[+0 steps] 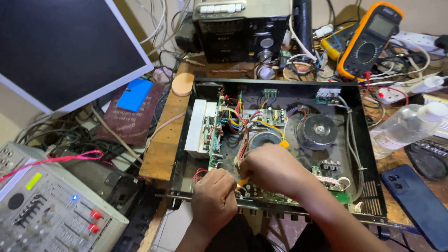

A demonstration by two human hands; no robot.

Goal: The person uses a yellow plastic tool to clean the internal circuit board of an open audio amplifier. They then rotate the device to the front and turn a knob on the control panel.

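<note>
- Around both hands, an opened black amplifier chassis [368, 154] is seen with its lid off; its front rail runs just beneath the wrists, and its side walls stand well apart on either side.
- Beyond the knuckles, two round transformers are mounted: a grey toroid [317, 130] far-right of the grip and a smaller coil [264, 138] just behind it.
- Left of the grip, a white heat-sink block [196, 128] and a bundle of red and yellow wires [235, 119] are packed close.
- The front circuit board [275, 196] lies directly under the hands, at the near edge of the chassis.
- The right hand [273, 170] is curled nearly closed over a small orange-yellow tool or part [241, 183]; what exactly it is cannot be told.
- The left hand [213, 198] is bunched into a loose fist touching the right; whether anything is pinched in it cannot be told.
- The step in hand is judged to be close work on a point of the front board; fine, steady fingertip control would be called for, since wires crowd the spot.
- Open room is found only toward the body; a dark phone [415, 205] and a clear bottle [403, 128] lie right of the chassis, a multimeter [371, 39] far beyond.
</note>
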